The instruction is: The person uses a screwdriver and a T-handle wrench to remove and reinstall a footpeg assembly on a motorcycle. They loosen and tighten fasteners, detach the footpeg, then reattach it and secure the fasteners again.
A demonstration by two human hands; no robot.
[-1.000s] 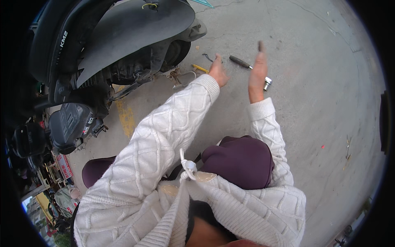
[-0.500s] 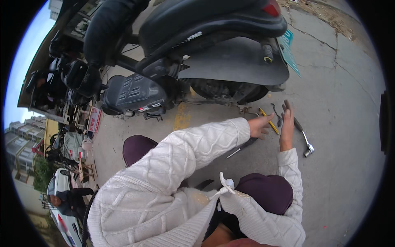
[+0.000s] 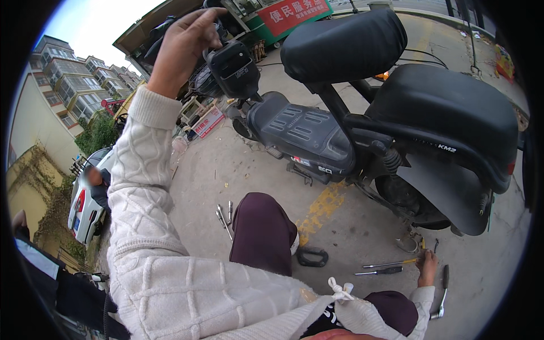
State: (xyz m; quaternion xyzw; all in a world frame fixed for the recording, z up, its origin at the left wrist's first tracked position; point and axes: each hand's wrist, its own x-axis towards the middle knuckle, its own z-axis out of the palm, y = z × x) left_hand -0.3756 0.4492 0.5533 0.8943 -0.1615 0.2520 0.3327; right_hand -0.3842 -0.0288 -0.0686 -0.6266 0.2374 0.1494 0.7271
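Observation:
A black electric scooter (image 3: 306, 127) stands across from me, its rear wheel on the right. My left hand (image 3: 192, 42) is raised by the handlebar end, its fingers bent closed; it appears to grip the handlebar, which the hand mostly hides. Down by the rear wheel, my right hand (image 3: 428, 268) closes at the end of a yellow-handled screwdriver (image 3: 405, 262). Just below it lies a black-handled screwdriver (image 3: 385, 271). A ratchet wrench (image 3: 441, 303) rests on the ground right of that hand, and a small dark tool (image 3: 436, 245) lies above it.
A black oval frame-like part (image 3: 312, 258) lies near my knee (image 3: 262, 232). Several metal socket tools (image 3: 224, 220) are left of it. A yellow painted patch (image 3: 323, 209) marks the concrete. A white car (image 3: 85, 209) and people are at the left; a red sign (image 3: 207, 122) stands beyond the scooter.
My left hand has risen from the tools to the scooter's front end. My right hand, flat and open before, has closed at the yellow-handled screwdriver. The view has turned left.

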